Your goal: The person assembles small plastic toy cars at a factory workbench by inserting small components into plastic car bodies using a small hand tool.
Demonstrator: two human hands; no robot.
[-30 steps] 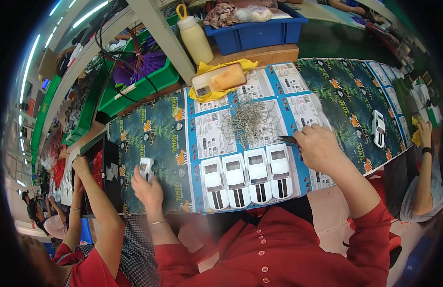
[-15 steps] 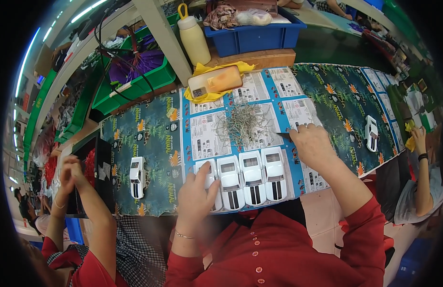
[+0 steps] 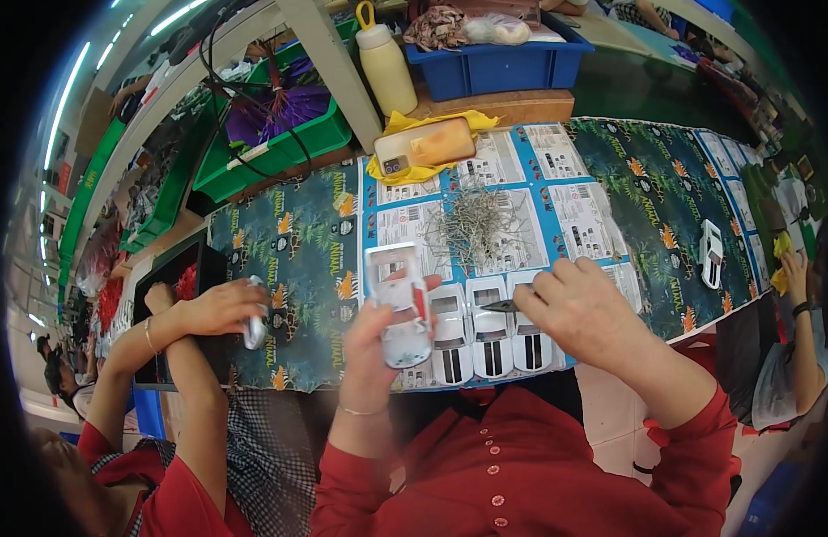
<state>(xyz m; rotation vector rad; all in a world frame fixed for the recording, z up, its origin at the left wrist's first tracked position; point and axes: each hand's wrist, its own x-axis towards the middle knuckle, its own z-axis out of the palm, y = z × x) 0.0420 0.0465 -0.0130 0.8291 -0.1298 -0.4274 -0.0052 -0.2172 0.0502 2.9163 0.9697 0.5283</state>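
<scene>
Bench seen from above; clock directions are taken from the centre of the view. Two working hands are shown. The left hand (image 3: pixel 365 349), at 7 o'clock, grips one white toy car (image 3: pixel 396 304) between thumb and fingers, lifted just below centre at 6 o'clock; a red part shows near its right side. The right hand (image 3: pixel 570 309), between 3 and 4 o'clock, is closed around one dark pointed tool (image 3: pixel 497 306), its kind too small to tell. The tip lies over the middle car of a row of three white cars (image 3: pixel 490 329) at 4 o'clock, set side by side; whether it touches cannot be told. A further single car (image 3: pixel 712 255) stands apart at 3 o'clock.

At 2 o'clock lies one heap of thin metal pins (image 3: pixel 476 228), too many to count, on a printed sheet (image 3: pixel 400 231). At 12 o'clock, one phone (image 3: pixel 432 143) rests on one yellow cloth (image 3: pixel 409 177); beyond it stands one cream bottle (image 3: pixel 389 76). One blue bin (image 3: pixel 503 72) occupies 1 o'clock, and one green bin (image 3: pixel 293 152) with purple contents 10 o'clock. At 8 o'clock, a co-worker's hand (image 3: pixel 226 307) holds one white object (image 3: pixel 254 327), blurred, near a black box (image 3: pixel 212 268) at 9 o'clock.
</scene>
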